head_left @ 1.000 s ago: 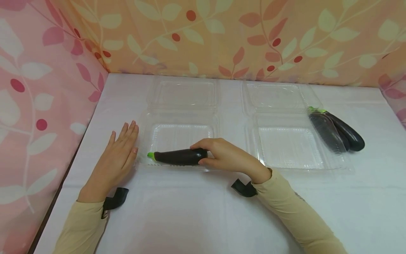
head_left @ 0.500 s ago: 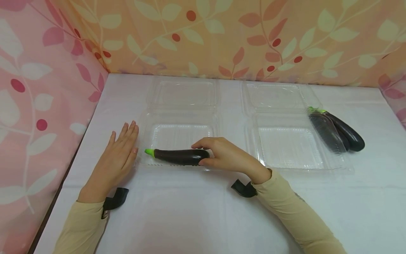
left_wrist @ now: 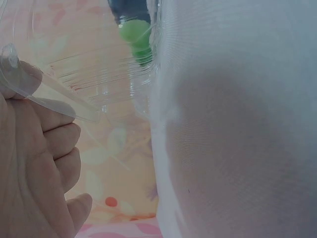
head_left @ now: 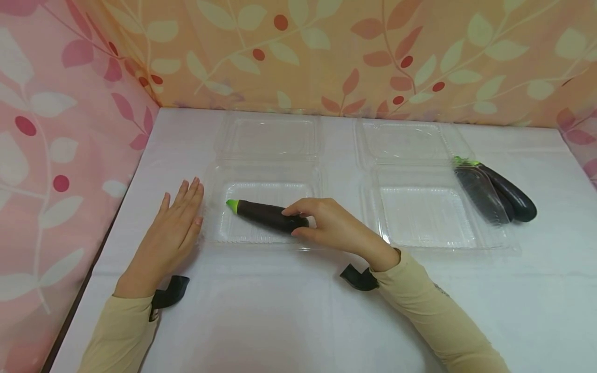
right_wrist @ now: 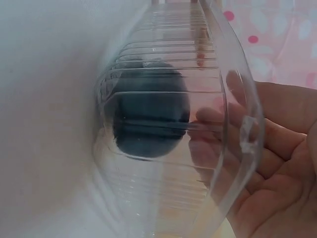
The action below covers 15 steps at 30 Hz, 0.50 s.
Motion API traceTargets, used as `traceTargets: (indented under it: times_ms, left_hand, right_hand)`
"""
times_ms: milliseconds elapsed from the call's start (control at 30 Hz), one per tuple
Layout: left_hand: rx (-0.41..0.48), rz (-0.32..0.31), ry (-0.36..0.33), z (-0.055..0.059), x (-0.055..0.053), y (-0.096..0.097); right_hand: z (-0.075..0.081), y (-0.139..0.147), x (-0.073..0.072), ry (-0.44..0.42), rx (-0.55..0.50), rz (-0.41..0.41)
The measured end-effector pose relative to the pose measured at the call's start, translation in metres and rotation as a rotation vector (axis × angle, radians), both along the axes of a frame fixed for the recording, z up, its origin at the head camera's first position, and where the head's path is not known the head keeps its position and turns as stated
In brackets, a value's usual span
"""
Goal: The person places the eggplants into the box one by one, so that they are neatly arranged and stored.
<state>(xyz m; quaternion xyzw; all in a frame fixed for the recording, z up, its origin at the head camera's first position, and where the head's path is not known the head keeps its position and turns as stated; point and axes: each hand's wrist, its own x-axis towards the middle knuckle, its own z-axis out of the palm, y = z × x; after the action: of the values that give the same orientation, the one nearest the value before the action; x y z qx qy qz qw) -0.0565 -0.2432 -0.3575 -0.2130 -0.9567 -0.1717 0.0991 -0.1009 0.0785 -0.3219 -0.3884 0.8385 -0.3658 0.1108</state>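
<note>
A dark purple eggplant (head_left: 268,215) lies slantwise in the clear clamshell box (head_left: 254,239) on the left, its green stem end to the far left. My right hand (head_left: 333,225) hovers over its blunt end, fingertips at its far side, thumb at its near side. In the right wrist view the eggplant (right_wrist: 148,109) shows through the plastic wall, with the thumb standing apart from it. My left hand (head_left: 174,230) extends along the box's left edge with straight fingers. The left wrist view shows the box's clear rim (left_wrist: 64,106) over the thumb and fingertips.
A second clear clamshell box (head_left: 426,215) stands to the right, its lid opened back. More eggplants (head_left: 508,194) lie at its right side, partly seen through its clear edge. A white cloth (head_left: 280,311) covers the table. Patterned curtains (head_left: 298,52) rise behind and at left.
The eggplant has moved from the box's front edge into the box, its stem end swinging away from me. Both hands have stayed almost in place.
</note>
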Motion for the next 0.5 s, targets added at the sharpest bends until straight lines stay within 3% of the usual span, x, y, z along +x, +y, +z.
traceTargets:
  times_ms: [500]
  left_hand:
    - [-0.002,0.003,0.001,0.0019,0.0003,0.0014]
  right_hand:
    - [0.0072,0.0071,0.0074,0.011,-0.152,-0.038]
